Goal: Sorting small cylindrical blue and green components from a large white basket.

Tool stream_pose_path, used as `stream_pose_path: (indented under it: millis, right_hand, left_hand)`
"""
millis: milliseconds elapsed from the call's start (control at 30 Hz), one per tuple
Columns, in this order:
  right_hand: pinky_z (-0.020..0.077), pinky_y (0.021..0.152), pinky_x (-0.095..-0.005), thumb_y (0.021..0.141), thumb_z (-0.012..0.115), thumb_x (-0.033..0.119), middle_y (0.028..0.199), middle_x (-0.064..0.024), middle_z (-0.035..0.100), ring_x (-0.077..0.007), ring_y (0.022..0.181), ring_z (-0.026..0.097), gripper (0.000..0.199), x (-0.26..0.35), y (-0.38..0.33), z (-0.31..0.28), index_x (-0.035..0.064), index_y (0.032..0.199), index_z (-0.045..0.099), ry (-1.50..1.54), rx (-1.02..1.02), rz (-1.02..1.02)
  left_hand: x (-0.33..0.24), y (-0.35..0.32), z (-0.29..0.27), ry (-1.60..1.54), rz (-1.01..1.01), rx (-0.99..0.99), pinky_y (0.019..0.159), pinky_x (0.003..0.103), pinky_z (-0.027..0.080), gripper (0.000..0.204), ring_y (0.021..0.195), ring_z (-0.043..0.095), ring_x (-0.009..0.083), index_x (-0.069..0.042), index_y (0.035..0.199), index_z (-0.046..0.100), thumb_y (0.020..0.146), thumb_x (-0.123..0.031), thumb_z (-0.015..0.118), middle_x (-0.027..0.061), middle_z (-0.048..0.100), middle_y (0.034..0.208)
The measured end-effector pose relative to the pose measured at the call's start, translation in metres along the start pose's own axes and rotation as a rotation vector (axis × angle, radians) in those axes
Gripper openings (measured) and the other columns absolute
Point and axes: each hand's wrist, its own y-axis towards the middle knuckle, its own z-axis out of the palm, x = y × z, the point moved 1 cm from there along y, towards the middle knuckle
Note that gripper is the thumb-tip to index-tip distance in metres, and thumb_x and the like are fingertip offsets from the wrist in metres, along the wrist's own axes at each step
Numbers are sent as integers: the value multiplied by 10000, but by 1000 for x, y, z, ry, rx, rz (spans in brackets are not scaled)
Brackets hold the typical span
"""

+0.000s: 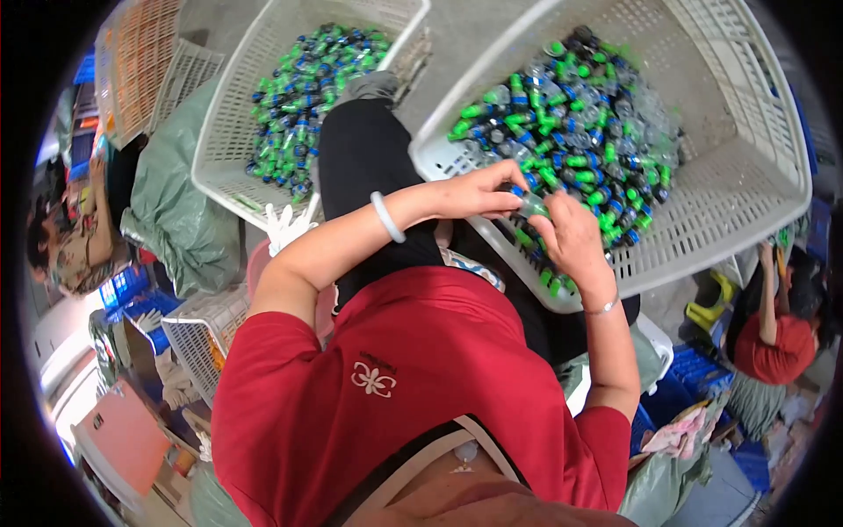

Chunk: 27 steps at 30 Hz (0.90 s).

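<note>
A small clear, bottle-shaped piece with green on it is between my two hands, over the near edge of a large white crate. My left hand is closed in a pinch at its left end, with a bit of dark blue showing at the fingers. My right hand grips its other end with thumb and fingers. Beneath and beyond lies a heap of similar small pieces, clear, green, blue and black. My fingers partly cover the held piece, so its exact shape is hard to make out.
Another white crate on the left holds more such pieces. White gloves lie by its near edge. A green sack stands further left. One person sits at the far left, another at the far right, near blue crates.
</note>
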Motion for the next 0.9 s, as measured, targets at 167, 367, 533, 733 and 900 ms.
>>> stream_pose_path:
  millis: [167, 367, 533, 733, 900]
  right_hand:
    - [452, 590, -400, 868, 626, 266, 782, -165, 545, -320, 711, 574, 261, 0, -6, 13, 31, 961, 561, 389, 176, 321]
    - [467, 733, -414, 828, 659, 298, 950, -149, 550, -315, 907, 557, 345, -18, 21, 28, 67, 1067, 570, 195, -32, 135]
    - [452, 755, -448, 777, 680, 221, 995, -122, 539, -317, 931, 526, 332, -105, 37, 36, 67, 1048, 566, -362, -305, 311]
    - [441, 721, -471, 754, 648, 159, 995, -88, 550, -276, 964, 545, 273, -137, 52, 54, 84, 1008, 581, -661, -84, 352]
    - [456, 734, -475, 777, 666, 231, 1001, -81, 549, -275, 928, 576, 325, -131, 56, 45, 86, 1049, 563, -659, -35, 306]
  left_hand:
    - [4, -16, 1, 396, 181, -93, 730, 252, 451, 318, 833, 506, 78, -48, 1188, 467, 916, -151, 595, 20, 499, 975]
    - [-32, -56, -20, 796, 107, -498, 794, 272, 463, 327, 943, 558, 132, -27, 1156, 527, 861, -108, 643, 79, 588, 998]
    - [-71, -96, -65, 1634, 325, -1248, 856, 357, 443, 300, 943, 573, 262, -37, 1059, 621, 778, -106, 702, 117, 623, 988]
    - [-39, 11, -33, 1445, 628, -708, 877, 404, 423, 247, 984, 550, 325, -47, 1035, 631, 793, -86, 662, 132, 611, 1009]
    - [-3, 142, -37, 1426, 533, -578, 858, 426, 461, 334, 974, 558, 341, -50, 1128, 595, 795, -45, 613, 137, 590, 1033]
